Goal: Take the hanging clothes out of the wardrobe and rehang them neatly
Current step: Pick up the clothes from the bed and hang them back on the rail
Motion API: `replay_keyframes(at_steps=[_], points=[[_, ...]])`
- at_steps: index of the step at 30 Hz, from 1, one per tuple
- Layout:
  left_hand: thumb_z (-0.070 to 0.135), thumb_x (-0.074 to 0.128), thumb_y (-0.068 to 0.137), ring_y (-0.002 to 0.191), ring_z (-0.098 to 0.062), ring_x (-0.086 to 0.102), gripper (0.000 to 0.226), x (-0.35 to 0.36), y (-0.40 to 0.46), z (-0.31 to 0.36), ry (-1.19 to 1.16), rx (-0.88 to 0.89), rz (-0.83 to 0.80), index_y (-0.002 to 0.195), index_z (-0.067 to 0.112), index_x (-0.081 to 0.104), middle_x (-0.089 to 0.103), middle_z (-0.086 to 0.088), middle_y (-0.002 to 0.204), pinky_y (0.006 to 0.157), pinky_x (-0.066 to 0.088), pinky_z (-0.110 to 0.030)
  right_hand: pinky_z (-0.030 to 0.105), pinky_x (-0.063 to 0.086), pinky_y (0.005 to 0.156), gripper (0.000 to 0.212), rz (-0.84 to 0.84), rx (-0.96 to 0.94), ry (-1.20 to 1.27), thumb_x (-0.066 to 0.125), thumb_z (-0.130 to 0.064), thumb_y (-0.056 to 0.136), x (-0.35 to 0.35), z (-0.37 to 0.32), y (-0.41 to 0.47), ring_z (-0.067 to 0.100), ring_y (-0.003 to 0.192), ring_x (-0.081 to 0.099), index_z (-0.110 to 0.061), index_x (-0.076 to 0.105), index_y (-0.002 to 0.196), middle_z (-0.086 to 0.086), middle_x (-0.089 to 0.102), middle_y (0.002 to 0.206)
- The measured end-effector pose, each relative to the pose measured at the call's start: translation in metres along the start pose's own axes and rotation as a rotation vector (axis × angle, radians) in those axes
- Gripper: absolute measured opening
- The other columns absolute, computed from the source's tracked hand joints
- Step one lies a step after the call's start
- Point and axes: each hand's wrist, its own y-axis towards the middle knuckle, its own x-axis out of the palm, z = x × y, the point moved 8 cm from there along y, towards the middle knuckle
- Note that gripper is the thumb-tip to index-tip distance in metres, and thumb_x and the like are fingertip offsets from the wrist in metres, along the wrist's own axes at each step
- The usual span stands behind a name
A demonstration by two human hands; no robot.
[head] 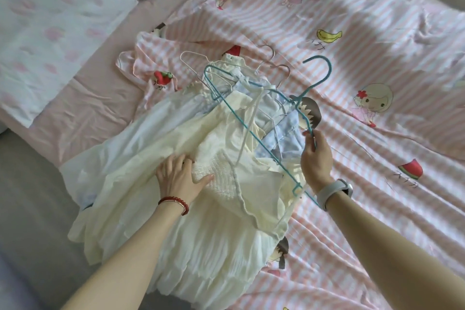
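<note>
A pile of pale clothes lies on the bed: a cream dress (201, 209) on top, with a light blue checked garment (281, 138) under it. My right hand (315, 156) pinches the wire of a teal hanger (254, 133), held tilted above the pile, and a thin white strap of the dress is draped over it. My left hand (180, 176) presses flat on the dress's smocked bodice, fingers spread. A white wire hanger (193, 58) and a silver hanger (276, 70) lie at the far end of the pile.
A pink striped quilt (364, 58) with cartoon prints covers the bed to the right and beyond. A white pillow (63, 20) with pink spots lies at the far left on a pink sheet (83, 113). Grey floor (30, 209) runs along the left edge.
</note>
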Motion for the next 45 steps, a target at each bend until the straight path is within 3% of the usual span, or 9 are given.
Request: replay_keyframes(at_steps=[3,9,16,21,27,30,33,41,45], points=[[0.055,0.049,0.085,0.103,-0.033,0.055,0.044,0.004,-0.013,0.010,-0.212,-0.030,-0.069,0.086,0.011,0.050,0.063,-0.012,0.100,0.079,0.037,-0.037,0.030,0.028,0.065,0.021,0.060,-0.077,-0.038,0.040,-0.014,0.096,-0.030,-0.010,0.012,0.029,0.087,0.053,-0.003,0.057,0.104,0.014,0.062,0.102],[0.037,0.045,0.094,0.093,-0.039,0.059,0.036,-0.035,-0.058,0.007,-0.534,-0.094,0.074,0.105,0.004,0.052,0.066,-0.021,0.097,0.066,0.036,-0.033,0.027,0.028,0.065,0.019,0.002,-0.184,0.047,0.043,-0.009,0.094,-0.061,-0.023,-0.003,0.018,0.076,0.044,0.000,0.059,0.101,0.009,0.055,0.086],[0.033,0.041,0.095,0.111,-0.034,0.055,0.043,-0.071,-0.133,-0.018,-0.688,-0.131,0.188,0.120,-0.001,0.050,0.060,-0.020,0.118,0.086,0.039,-0.029,0.030,0.041,0.068,0.018,-0.197,-0.493,-0.048,0.047,-0.007,0.093,-0.080,-0.046,-0.070,0.020,0.078,0.054,0.002,0.060,0.102,0.011,0.062,0.093],[0.023,0.042,0.096,0.117,-0.035,0.051,0.040,-0.097,-0.181,-0.025,-0.750,-0.133,0.305,0.127,-0.003,0.044,0.055,-0.020,0.126,0.086,0.036,-0.026,0.008,0.034,0.055,0.017,-0.090,-0.436,0.162,0.042,-0.002,0.094,-0.111,-0.065,-0.094,-0.004,0.066,0.044,0.002,0.058,0.100,0.003,0.056,0.087],[0.031,0.043,0.095,0.129,-0.028,0.040,0.049,-0.115,-0.244,-0.053,-0.839,-0.188,0.418,0.131,-0.001,0.042,0.046,-0.014,0.136,0.101,0.027,-0.025,0.022,0.034,0.072,0.018,-0.107,-0.442,0.313,0.042,-0.004,0.093,-0.121,-0.099,-0.118,0.020,0.085,0.047,0.000,0.059,0.098,0.010,0.056,0.092],[0.028,0.049,0.094,0.105,-0.040,0.054,0.040,-0.122,-0.284,-0.081,-0.922,-0.267,0.512,0.105,-0.010,0.054,0.060,-0.027,0.108,0.095,0.042,-0.045,0.030,0.035,0.066,0.018,-0.132,-0.467,0.356,0.043,-0.005,0.093,-0.117,-0.114,-0.140,0.018,0.072,0.046,0.001,0.059,0.098,0.007,0.054,0.083],[0.028,0.052,0.093,0.060,-0.023,0.042,0.033,-0.127,-0.342,-0.112,-0.964,-0.352,0.642,0.066,0.009,0.047,0.045,-0.004,0.060,0.057,0.035,-0.033,0.028,0.023,0.054,0.016,-0.175,-0.538,0.389,0.042,-0.006,0.093,-0.109,-0.134,-0.179,0.014,0.058,0.036,0.002,0.055,0.086,0.004,0.045,0.069],[0.030,0.048,0.094,0.064,-0.018,0.043,0.035,-0.051,-0.530,-0.195,-0.986,-0.741,0.767,0.085,-0.003,0.057,0.049,-0.008,0.069,0.056,0.033,-0.029,0.029,0.026,0.053,0.042,-0.596,-0.719,0.414,0.047,-0.026,0.094,-0.045,-0.148,-0.337,0.015,0.055,0.028,0.001,0.033,0.065,0.004,0.028,0.058],[0.046,0.048,0.090,0.065,-0.017,0.045,0.047,-0.013,-0.614,-0.216,-1.032,-0.890,0.824,0.085,0.000,0.057,0.051,-0.004,0.069,0.063,0.036,-0.031,0.024,0.022,0.050,0.038,-0.738,-0.929,0.360,0.041,-0.035,0.092,-0.028,-0.140,-0.421,0.010,0.052,0.024,-0.019,0.026,0.060,-0.006,0.024,0.056]])
